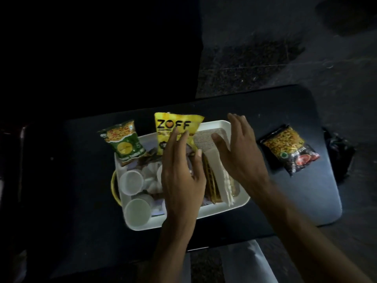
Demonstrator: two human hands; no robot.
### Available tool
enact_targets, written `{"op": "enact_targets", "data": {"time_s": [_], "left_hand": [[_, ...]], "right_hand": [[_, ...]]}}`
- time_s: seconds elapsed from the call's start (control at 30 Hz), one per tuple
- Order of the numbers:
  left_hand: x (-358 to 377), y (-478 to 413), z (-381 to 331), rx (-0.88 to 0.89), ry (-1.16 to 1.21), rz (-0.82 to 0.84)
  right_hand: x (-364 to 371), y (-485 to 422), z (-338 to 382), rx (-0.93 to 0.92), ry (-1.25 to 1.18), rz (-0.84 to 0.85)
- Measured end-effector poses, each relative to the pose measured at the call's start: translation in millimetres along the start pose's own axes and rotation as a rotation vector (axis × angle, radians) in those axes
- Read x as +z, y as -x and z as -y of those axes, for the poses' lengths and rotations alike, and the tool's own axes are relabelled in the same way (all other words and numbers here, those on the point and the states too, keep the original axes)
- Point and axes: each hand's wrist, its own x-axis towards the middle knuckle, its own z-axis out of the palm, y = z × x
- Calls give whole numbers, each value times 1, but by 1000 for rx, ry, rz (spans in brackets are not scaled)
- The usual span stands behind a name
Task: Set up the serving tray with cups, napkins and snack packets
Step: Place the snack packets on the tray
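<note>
- The black table (81, 180) carries the white serving tray (224, 209) near its centre; the tray sits close to the near edge at 6 o'clock, so a push from above could probably slide it toward the person.
- The left hand (179, 180) hovers over the tray's middle, fingers spread and loosely curved, gripping nothing that I can see; its fingertips overlap the yellow packet (173, 124) leaning at 12 o'clock, which looks ready to tip if nudged.
- The right hand (242, 152) is open, palm down, over the napkins (216, 170) at 3 o'clock of the tray; whether it touches them I cannot tell. Pressing unevenly could fan the stack out.
- The dark packet (289, 150) lies on the table well apart from the tray at 3 o'clock, not yet loaded; little free room looks left for it.
- The green packet (123, 139) overhangs the tray's rim at 10 o'clock and may slip off.
- The cups (134, 193) lie crowded at 8 o'clock; a sweep of the left wrist could roll them.
</note>
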Motion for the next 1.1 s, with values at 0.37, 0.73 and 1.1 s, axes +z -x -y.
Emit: {"op": "enact_targets", "data": {"time_s": [0.37,0.73,1.1], "left_hand": [[93,21,-62,310,-217,459],[197,13,-73,318,-421,780],[208,45,-62,160,-363,728]], "right_hand": [[-44,31,-115,169,2,52],[-70,37,-193,247,65,-25],[-63,26,-234,557,-666,-64]]}}
